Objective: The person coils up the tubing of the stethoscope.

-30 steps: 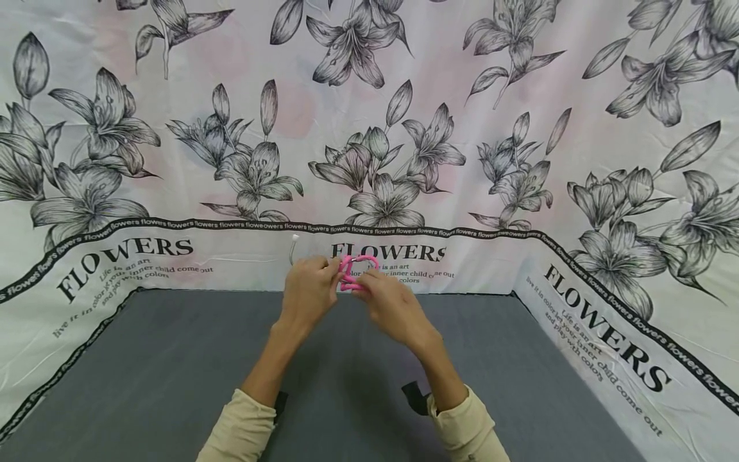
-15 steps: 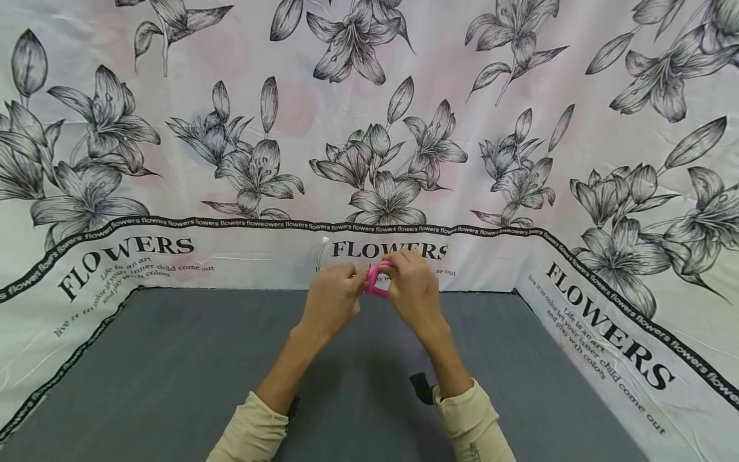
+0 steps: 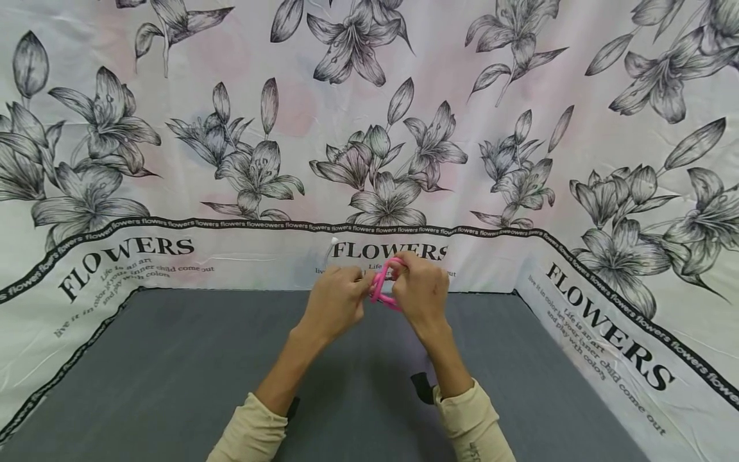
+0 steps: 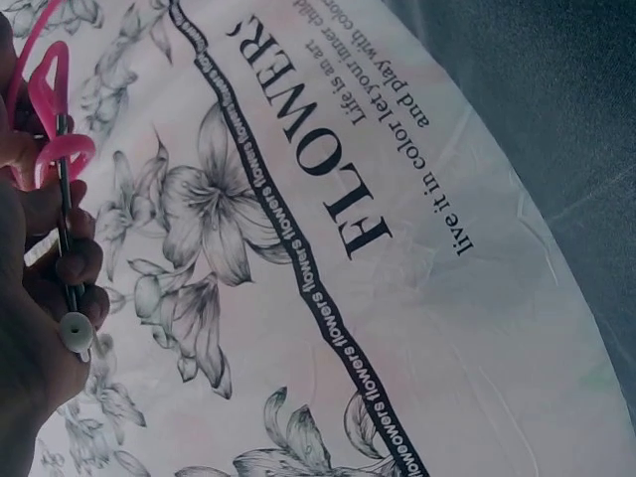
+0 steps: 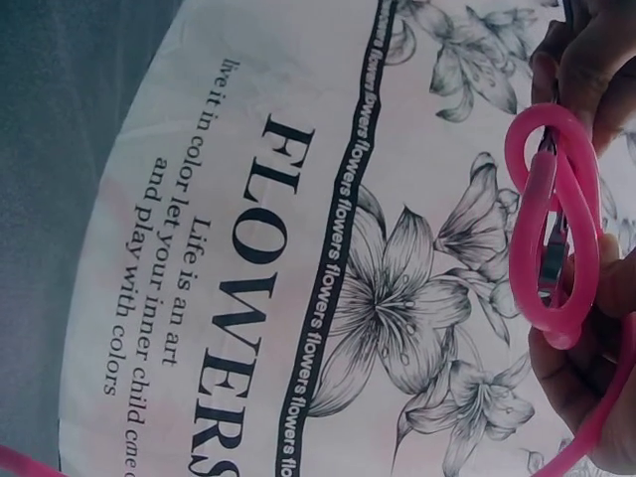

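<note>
A glossy pink cord (image 3: pixel 378 282) is looped between the two hands, above the far part of the table. My left hand (image 3: pixel 331 298) grips a thin metal rod (image 4: pixel 66 204) with a white cap (image 4: pixel 76 333) on its end. In the right wrist view, a twisted pink loop (image 5: pixel 527 238) runs around the metal, and a flat shiny piece (image 5: pixel 553 266) shows inside it. My right hand (image 3: pixel 426 292) pinches the cord at the right side. Fingers partly hide where the cord meets the rod.
A grey table (image 3: pixel 202 372) spreads below the hands. White fabric printed with flowers and lettering (image 3: pixel 254 192) hangs behind it and along both sides. Dark straps (image 3: pixel 423 388) show by the cream sleeves (image 3: pixel 476 417).
Both hands have shifted right, the right hand also upward, with the rod and cord. The pink loop has changed shape; over the last half second, the right hand has moved slightly away from the left.
</note>
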Motion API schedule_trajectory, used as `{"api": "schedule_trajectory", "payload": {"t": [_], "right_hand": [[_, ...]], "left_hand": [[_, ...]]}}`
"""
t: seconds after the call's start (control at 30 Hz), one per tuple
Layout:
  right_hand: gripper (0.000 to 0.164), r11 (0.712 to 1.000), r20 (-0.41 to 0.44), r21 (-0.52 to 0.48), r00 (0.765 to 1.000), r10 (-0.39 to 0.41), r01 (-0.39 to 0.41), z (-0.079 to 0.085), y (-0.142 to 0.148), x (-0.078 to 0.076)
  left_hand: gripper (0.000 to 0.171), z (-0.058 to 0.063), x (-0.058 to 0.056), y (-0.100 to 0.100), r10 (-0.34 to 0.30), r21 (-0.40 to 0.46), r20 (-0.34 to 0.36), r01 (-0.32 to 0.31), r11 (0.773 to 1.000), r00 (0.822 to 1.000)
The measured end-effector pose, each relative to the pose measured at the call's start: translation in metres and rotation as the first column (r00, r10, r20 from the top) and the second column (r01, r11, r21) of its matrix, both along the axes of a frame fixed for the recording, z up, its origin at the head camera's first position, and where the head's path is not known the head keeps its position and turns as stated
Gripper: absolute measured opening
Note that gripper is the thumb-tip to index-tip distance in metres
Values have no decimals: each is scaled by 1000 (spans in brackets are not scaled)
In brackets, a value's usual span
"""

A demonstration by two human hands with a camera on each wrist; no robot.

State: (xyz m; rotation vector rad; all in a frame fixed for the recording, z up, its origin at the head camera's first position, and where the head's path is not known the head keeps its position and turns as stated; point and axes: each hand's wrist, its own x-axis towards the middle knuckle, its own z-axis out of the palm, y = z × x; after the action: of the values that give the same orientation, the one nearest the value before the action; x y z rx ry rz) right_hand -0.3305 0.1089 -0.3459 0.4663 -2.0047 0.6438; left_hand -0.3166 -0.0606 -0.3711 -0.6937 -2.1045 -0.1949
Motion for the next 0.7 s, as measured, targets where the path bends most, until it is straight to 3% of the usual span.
{"api": "schedule_trajectory", "payload": {"t": [0.17, 0.47, 0.7], "right_hand": [[11, 1000, -12, -5, 1000, -28, 28, -1, 2, -1], [9, 1000, 80, 14, 997, 11, -12, 3, 8, -1], [9, 999, 150, -15, 987, 50, -49, 4, 15, -4]], "left_hand": [[14, 1, -1, -2, -22, -32, -14, 22, 999, 1000], [14, 2, -3, -7, -89, -87, -2, 89, 992, 996], [35, 2, -3, -9, -103, -145, -6, 101, 984, 995]]}}
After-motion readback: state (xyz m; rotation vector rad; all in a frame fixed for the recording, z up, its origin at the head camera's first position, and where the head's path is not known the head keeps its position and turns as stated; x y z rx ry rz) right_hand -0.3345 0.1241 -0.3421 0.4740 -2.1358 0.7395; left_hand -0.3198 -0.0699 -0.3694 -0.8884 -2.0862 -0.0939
